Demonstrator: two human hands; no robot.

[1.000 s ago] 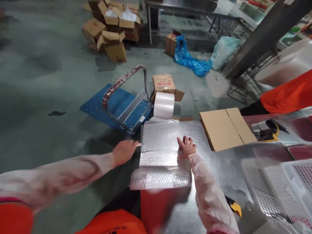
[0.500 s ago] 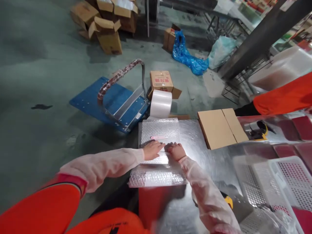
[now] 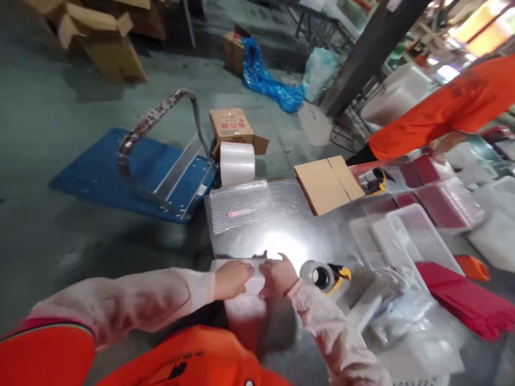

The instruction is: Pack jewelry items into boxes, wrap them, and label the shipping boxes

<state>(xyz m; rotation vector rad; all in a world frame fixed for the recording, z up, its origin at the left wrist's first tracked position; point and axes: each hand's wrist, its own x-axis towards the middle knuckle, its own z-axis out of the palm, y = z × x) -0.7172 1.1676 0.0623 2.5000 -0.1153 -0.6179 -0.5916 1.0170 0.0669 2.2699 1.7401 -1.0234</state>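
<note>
At the near edge of the metal table, a pale translucent bundle (image 3: 254, 285) that looks like folded bubble wrap lies between both hands. My left hand (image 3: 232, 279) grips its left side with fingers curled. On its right side, my right hand (image 3: 279, 274) is closed round the wrap, with the fingers partly blurred. Whatever the folds contain is hidden. Farther up the table lies a flat bubble wrap sheet (image 3: 257, 195), with a slim pink tool (image 3: 240, 213) resting on it. A tape dispenser (image 3: 325, 276) with a clear roll stands just right of my right hand.
Beyond the table are a bubble wrap roll (image 3: 237, 165), an open carton (image 3: 232, 124) and a blue hand cart (image 3: 100, 163). Flat cardboard (image 3: 329, 185), white baskets (image 3: 414, 236) and red material (image 3: 466, 300) lie to the right. A co-worker's orange sleeve (image 3: 438, 107) reaches in there.
Both hands have come back towards my body with the wrap, leaving the sheet with the pink tool behind. The wrap is now bunched between them. The view has shifted right.
</note>
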